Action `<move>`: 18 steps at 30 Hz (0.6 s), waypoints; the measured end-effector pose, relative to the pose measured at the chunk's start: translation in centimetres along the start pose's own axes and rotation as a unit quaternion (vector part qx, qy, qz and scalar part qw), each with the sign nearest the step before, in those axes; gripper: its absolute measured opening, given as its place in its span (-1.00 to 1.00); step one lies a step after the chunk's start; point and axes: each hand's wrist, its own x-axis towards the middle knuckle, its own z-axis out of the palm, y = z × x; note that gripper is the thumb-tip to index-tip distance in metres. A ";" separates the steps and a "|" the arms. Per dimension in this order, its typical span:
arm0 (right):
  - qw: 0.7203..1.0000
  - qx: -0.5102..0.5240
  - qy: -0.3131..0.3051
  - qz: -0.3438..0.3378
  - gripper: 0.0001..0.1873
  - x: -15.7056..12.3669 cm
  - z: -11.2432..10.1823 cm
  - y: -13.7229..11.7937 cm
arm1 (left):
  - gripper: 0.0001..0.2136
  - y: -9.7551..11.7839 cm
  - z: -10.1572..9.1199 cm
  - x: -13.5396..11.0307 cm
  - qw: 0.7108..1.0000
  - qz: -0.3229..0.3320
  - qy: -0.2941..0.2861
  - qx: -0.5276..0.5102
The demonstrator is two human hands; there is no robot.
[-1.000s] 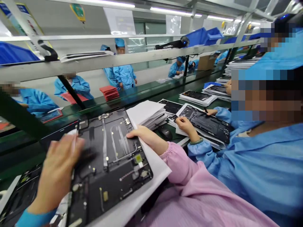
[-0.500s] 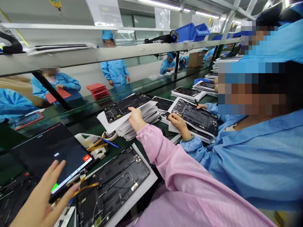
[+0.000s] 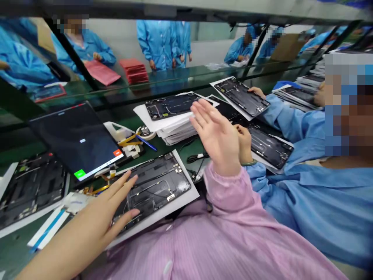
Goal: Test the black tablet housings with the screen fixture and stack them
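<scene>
Directly before me a black tablet back housing lies on white paper, its inner side with cables facing up. My left hand is over its left part, fingers stretched out and nothing held; I cannot tell whether it touches. My right hand is raised with its fingers extended, empty, by the right end of a paper stack. Another tablet housing lies on top of that stack. Behind my left hand a tablet screen leans, lit with a green and a red button, orange flex cables near its lower edge.
Another housing lies at the far left. A blue pen, a tape roll and a black cable are on the bench. At right a co-worker's hand holds a housing on paper. A dark post stands behind.
My right hand has let go of the housing on the stack and drawn back, opening. My left hand has moved right, over the nearer housing. The co-worker has lifted a housing. My view has shifted downward.
</scene>
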 end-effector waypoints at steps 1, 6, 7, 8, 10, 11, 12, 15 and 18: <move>0.998 -0.048 -0.023 -0.024 -0.78 -1.8 -0.8 -0.2 | -0.35 0.1 0.1 0.0 1.000 -0.002 -0.005 0.001; 0.911 -0.370 -0.174 0.048 -0.80 -7.6 -5.9 2.4 | -0.41 1.6 0.5 2.3 0.999 0.011 -0.043 -0.011; 0.873 -0.446 -0.192 0.051 -0.79 -8.1 -6.9 3.1 | -0.45 2.0 0.6 3.5 0.998 0.014 -0.058 -0.017; 0.835 -0.509 -0.206 0.039 -0.76 -8.6 -7.8 3.7 | -0.49 2.4 0.8 4.9 0.997 0.010 -0.076 -0.020; 0.779 -0.584 -0.228 -0.006 -0.69 -9.2 -9.2 4.5 | -0.59 3.0 1.6 8.2 0.995 -0.021 -0.101 -0.005; 0.764 -0.599 -0.239 -0.023 -0.66 -9.5 -9.6 4.7 | -0.64 3.0 2.2 9.8 0.993 -0.046 -0.103 0.014; 0.753 -0.608 -0.249 -0.032 -0.63 -9.7 -9.9 4.8 | -0.68 2.9 2.9 11.2 0.992 -0.070 -0.097 0.038; 0.722 -0.625 -0.294 -0.040 -0.58 -10.3 -10.4 4.8 | -0.75 2.0 5.4 14.2 0.987 -0.115 -0.055 0.094; 0.688 -0.645 -0.327 -0.059 -0.60 -10.5 -11.1 5.4 | -0.77 0.7 7.4 15.1 0.988 -0.123 -0.010 0.092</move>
